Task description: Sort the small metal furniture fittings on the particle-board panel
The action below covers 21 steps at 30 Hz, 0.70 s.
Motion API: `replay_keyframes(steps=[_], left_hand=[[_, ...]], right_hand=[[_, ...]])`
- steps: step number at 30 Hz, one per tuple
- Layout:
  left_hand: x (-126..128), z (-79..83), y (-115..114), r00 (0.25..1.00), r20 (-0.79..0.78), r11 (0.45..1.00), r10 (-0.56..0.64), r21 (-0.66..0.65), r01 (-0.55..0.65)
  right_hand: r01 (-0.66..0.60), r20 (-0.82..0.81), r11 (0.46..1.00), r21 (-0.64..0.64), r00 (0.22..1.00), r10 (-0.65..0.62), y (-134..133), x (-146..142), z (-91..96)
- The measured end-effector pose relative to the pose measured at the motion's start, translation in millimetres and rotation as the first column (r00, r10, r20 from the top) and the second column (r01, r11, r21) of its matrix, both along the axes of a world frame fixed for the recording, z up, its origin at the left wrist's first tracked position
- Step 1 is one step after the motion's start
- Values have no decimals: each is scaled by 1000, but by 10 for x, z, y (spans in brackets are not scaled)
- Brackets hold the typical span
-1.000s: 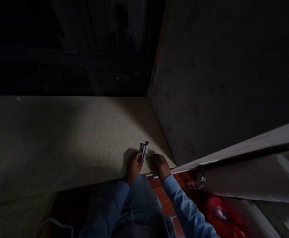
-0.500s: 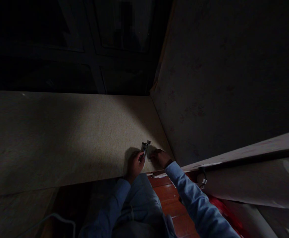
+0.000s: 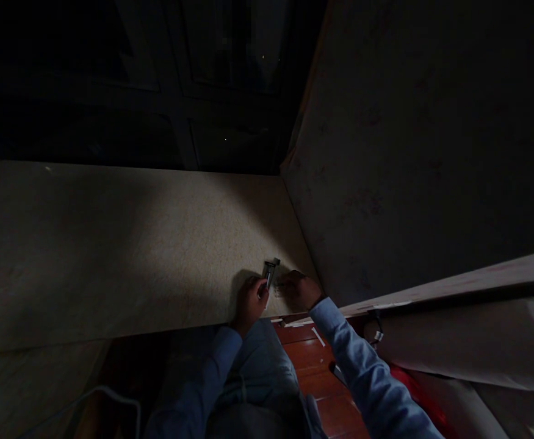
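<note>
My left hand [image 3: 251,300] is closed around the near end of a small, narrow, shiny dark object [image 3: 270,272] with a wider piece across its far end. It is too small and dim to name the kind. Beside its far end is a little grey block [image 3: 276,261]; I cannot tell whether they are joined. To the right, my right hand [image 3: 302,289] is low over the table, fingers bent and drawn together toward the object. Its fingertips are in shadow, so whether they hold anything is unclear. Faint small marks or pieces show on the tabletop between the hands.
The pale tabletop [image 3: 179,225] reaches left and back to a dark window [image 3: 230,140]. A patterned wall panel [image 3: 386,183] borders it on the right. Below lie a reddish floor [image 3: 312,366], a large pale roll [image 3: 459,335], something red [image 3: 415,390] and a pale cable [image 3: 111,394].
My right hand has shifted slightly right, away from the object. My left hand keeps its hold in nearly the same place. The whole view has moved a little.
</note>
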State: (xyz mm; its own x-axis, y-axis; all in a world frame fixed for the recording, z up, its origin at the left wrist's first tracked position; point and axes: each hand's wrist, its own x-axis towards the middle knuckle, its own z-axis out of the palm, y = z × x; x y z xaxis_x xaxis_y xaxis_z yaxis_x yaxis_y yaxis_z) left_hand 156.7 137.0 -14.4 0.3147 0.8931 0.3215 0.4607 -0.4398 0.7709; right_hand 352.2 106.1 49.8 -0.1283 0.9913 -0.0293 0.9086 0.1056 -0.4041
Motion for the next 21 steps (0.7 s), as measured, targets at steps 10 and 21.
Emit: replay_keyframes(steps=[10, 21], left_hand=[[0, 23, 1, 1000, -10, 1000, -12, 18, 12], [20, -22, -46, 999, -31, 996, 42, 84, -39]], right_hand=[[140, -535, 989, 49, 840, -92, -127, 16, -259], [182, -871, 909, -375, 265, -413, -287, -224, -186]])
